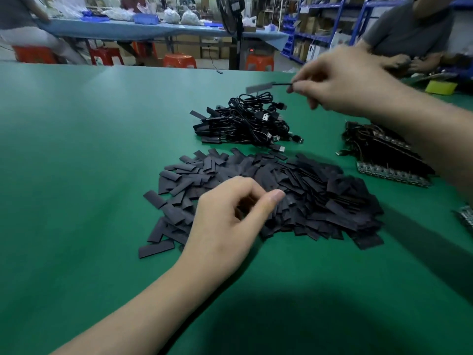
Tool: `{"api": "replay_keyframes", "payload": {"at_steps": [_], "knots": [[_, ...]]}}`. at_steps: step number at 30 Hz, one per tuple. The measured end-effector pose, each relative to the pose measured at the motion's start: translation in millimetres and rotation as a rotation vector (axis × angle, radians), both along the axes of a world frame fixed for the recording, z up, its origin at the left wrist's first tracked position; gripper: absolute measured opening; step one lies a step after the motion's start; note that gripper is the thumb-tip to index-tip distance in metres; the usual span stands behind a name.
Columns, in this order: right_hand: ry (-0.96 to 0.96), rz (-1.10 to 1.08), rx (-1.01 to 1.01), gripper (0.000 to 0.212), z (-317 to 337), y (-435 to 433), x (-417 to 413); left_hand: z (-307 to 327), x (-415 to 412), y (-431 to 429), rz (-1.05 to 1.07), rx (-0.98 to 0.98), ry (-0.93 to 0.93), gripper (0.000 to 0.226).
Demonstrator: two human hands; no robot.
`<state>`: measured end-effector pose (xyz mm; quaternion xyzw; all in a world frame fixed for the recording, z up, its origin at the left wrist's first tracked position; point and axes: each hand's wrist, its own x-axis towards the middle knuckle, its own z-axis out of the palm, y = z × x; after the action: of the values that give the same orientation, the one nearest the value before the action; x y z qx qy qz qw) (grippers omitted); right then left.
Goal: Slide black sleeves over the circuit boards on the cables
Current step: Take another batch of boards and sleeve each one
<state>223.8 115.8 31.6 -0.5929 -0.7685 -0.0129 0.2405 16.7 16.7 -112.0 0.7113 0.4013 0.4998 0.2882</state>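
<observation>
A wide heap of flat black sleeves [307,190] covers the middle of the green table [76,149]. My left hand [227,221] hovers over the heap's near left part with curled fingers; I cannot see anything between them. My right hand [340,83] is raised at the far right and pinches a thin black cable [281,84] whose end carries a sleeved board [259,87], blurred and pointing left. Below it lies a pile of sleeved cables with USB plugs [245,121]. At the right, under my right forearm, lies a stack of bare circuit boards on cables [384,155].
Another person [409,34] sits at the table's far right corner, hands busy beside a yellow object [441,87]. A floor fan [231,19], red stools [179,60] and a blue-covered bench [153,29] stand beyond the far edge. More boards [467,216] show at the right edge.
</observation>
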Motion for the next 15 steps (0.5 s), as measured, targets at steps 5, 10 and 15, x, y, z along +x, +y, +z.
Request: {"api": "replay_keyframes", "payload": {"at_steps": [5, 10, 15], "knots": [[-0.178, 0.02, 0.11, 0.023, -6, 101, -63, 1, 2, -3, -0.033, 0.103, 0.223, 0.041], [-0.333, 0.034, -0.069, 0.038, -35, 147, -106, 2, 2, -3, -0.102, 0.18, 0.401, 0.018], [-0.349, 0.109, 0.008, 0.047, -68, 129, -118, 1, -1, 1, -0.059, 0.224, 0.437, 0.034]]}}
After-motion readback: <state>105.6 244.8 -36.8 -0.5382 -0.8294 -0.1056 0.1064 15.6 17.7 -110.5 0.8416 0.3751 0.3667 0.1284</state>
